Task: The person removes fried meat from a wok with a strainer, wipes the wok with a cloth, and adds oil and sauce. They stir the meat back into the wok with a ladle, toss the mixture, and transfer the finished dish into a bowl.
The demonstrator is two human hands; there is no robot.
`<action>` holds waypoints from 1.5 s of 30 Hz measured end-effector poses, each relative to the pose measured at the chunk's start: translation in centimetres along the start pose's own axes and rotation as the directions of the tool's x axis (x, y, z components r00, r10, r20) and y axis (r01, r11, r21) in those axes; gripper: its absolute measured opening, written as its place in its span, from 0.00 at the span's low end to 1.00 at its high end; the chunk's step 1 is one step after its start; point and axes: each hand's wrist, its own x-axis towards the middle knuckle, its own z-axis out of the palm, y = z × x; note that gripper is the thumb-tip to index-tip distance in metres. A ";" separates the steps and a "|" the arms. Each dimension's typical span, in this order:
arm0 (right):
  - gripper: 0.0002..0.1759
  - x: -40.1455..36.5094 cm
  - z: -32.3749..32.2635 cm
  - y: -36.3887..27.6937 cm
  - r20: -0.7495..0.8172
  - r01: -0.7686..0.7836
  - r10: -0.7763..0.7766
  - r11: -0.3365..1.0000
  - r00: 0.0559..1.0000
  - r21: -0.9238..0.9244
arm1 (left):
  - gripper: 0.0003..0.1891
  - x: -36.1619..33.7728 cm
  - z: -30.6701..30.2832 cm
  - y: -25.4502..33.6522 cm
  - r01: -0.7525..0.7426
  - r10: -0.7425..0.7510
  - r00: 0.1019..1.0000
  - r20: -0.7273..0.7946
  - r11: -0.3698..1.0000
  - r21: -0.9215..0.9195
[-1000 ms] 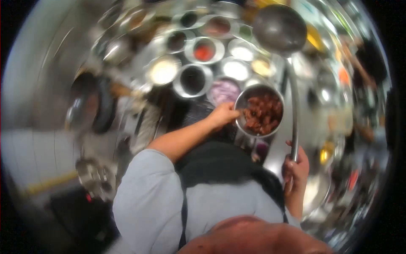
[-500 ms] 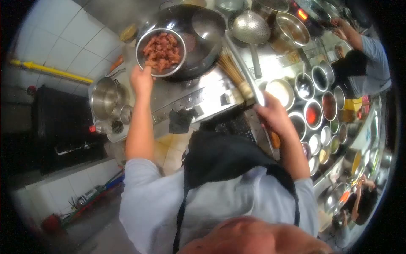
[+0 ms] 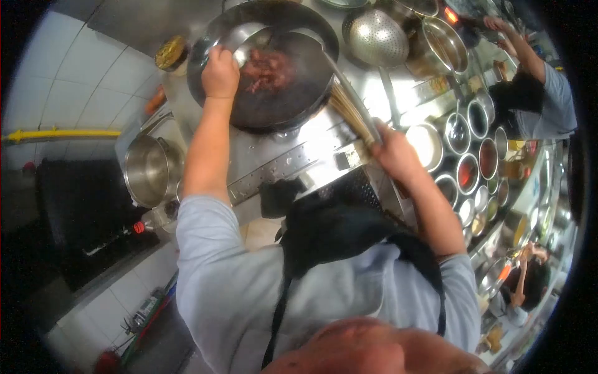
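Observation:
My left hand (image 3: 220, 73) grips the rim of a steel bowl (image 3: 242, 38) tipped over a large black wok (image 3: 274, 93). Reddish meat pieces (image 3: 269, 70) lie in the wok below the bowl's mouth. My right hand (image 3: 393, 154) holds the long handle of a ladle (image 3: 341, 81) whose far end reaches into the wok. A bamboo brush (image 3: 350, 113) lies right beside that handle, just ahead of my fingers.
A perforated skimmer (image 3: 375, 38) and a steel pan (image 3: 443, 43) stand behind the wok. Several seasoning bowls (image 3: 468, 171) line the counter on the right. A steel pot (image 3: 148, 169) sits at the left. Another person (image 3: 532, 87) works at the far right.
My left hand has carried the bowl of meat over the wok and tipped it, so meat now lies in the wok. My right hand keeps hold of the ladle handle.

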 end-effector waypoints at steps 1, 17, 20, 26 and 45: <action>0.30 0.1 -0.1 0.2 -0.013 -0.009 0.008 0.999 1.000 -0.048 | 0.06 0.5 -0.5 0.1 -0.007 0.008 0.998 -0.059 1.000 0.017; 0.29 -13.0 -3.1 8.2 0.237 -0.185 -0.103 0.364 0.966 0.913 | 0.15 1.2 -7.2 7.4 0.699 -0.567 0.707 0.423 0.467 -0.542; 0.31 -23.7 -1.6 14.2 0.142 -0.152 -0.153 -0.053 0.978 0.987 | 0.15 -2.4 -10.2 22.7 0.786 -0.369 0.618 0.695 0.252 -0.565; 0.33 -46.0 0.7 21.4 -0.223 0.212 0.164 0.086 0.961 0.974 | 0.12 -14.8 -4.8 47.6 -0.004 0.745 0.442 0.500 0.558 -0.830; 0.29 -73.8 13.0 21.5 0.027 0.455 1.000 -0.019 -0.012 0.890 | 0.17 -55.4 -28.9 102.8 0.551 0.935 -0.305 0.183 0.329 -0.767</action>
